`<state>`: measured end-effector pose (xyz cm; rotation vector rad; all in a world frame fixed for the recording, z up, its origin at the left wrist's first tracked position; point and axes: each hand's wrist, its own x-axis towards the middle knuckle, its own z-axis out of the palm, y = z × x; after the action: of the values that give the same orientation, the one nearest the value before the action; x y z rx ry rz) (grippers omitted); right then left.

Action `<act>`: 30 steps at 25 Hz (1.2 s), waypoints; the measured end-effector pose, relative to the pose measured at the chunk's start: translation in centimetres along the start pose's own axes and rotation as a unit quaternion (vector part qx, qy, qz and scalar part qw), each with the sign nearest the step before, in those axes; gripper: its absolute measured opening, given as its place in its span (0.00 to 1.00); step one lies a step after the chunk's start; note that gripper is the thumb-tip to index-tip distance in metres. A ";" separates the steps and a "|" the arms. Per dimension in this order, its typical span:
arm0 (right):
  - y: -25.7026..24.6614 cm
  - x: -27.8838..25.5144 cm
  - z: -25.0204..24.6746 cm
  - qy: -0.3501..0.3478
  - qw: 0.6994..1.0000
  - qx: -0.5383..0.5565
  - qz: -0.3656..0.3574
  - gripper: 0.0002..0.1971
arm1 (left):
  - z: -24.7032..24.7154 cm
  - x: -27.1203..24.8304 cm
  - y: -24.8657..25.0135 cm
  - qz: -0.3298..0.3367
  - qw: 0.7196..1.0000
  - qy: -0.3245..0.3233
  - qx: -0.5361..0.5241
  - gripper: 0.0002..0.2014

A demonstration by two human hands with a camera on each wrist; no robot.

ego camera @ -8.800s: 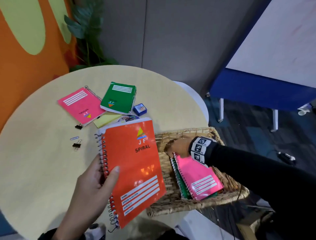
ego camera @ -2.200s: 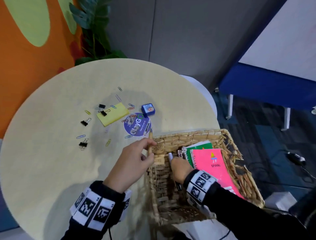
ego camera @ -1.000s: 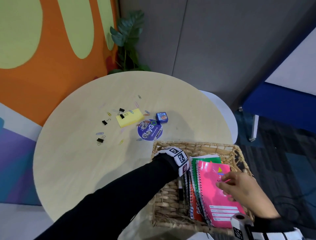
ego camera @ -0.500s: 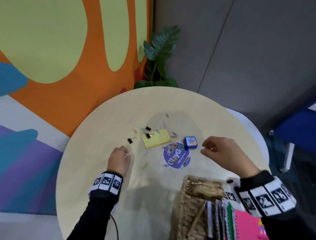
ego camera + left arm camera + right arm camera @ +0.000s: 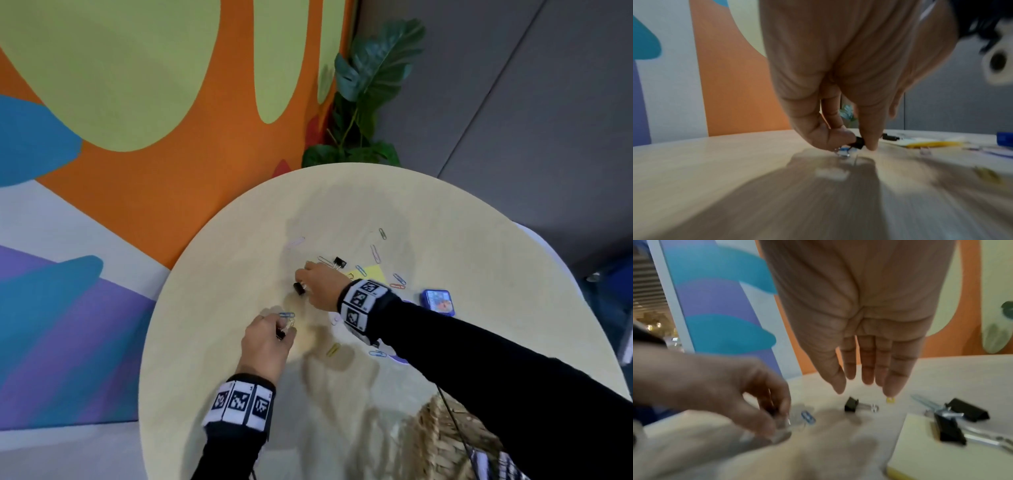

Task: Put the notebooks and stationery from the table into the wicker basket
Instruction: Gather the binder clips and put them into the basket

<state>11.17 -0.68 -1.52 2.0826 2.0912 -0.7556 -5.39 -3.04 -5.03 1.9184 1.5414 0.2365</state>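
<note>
My left hand pinches a small black binder clip between thumb and forefinger, low over the round table, with a blue paper clip just beneath it. Over a second black binder clip hovers my right hand, fingers straight and holding nothing. That clip lies just left of the right hand. A corner of the wicker basket shows at the bottom right, with notebook edges inside.
A yellow sticky pad carries two more binder clips. Several coloured paper clips are scattered about, and a blue box lies right of my right wrist. A plant stands behind the table by the orange wall.
My right hand has reached left from above the blue box to the binder clip by the yellow pad. My left hand now pinches a binder clip. The view has swung left.
</note>
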 end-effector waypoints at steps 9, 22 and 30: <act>-1.0 2.0 0.7 -0.020 0.998 -0.054 -0.026 0.13 | -3.0 -6.6 -1.2 0.071 0.994 -0.020 -0.086 0.15; 0.4 -29.7 0.9 0.143 0.961 0.191 0.142 0.12 | -1.7 -12.9 6.3 0.224 0.960 -0.135 -0.094 0.04; 1.3 -27.1 11.4 0.039 0.949 0.140 0.281 0.12 | -4.0 -17.7 10.2 0.271 0.940 -0.161 -0.127 0.05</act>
<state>11.03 -30.09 -0.90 2.7046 1.3438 -0.9204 -4.43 -18.76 8.52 2.0119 0.7109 0.3203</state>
